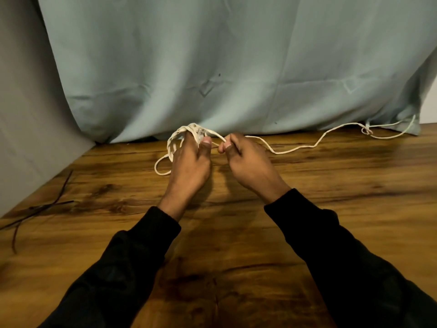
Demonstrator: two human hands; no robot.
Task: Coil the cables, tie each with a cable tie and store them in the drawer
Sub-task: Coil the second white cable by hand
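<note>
Currently: thin white cable (293,150), coils gripped in left hand (189,159), right hand (246,159) pinching slack; far knot may snag.

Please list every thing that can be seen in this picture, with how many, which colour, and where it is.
white cable: one, off-white, partly wound round the left hand, the rest trailing right across the table to the far right by the cloth
black cable ties: several thin strands, exact count unclear, black, on the table at the left edge
table: one, brown wood grain, fills the lower part
cloth: one, pale grey-green, hangs behind the table
wall: grey, at the left
left hand: one, black sleeve, holds the coil, thumb pressed on it
right hand: one, black sleeve, fingers pinch the cable just right of the coil
</note>
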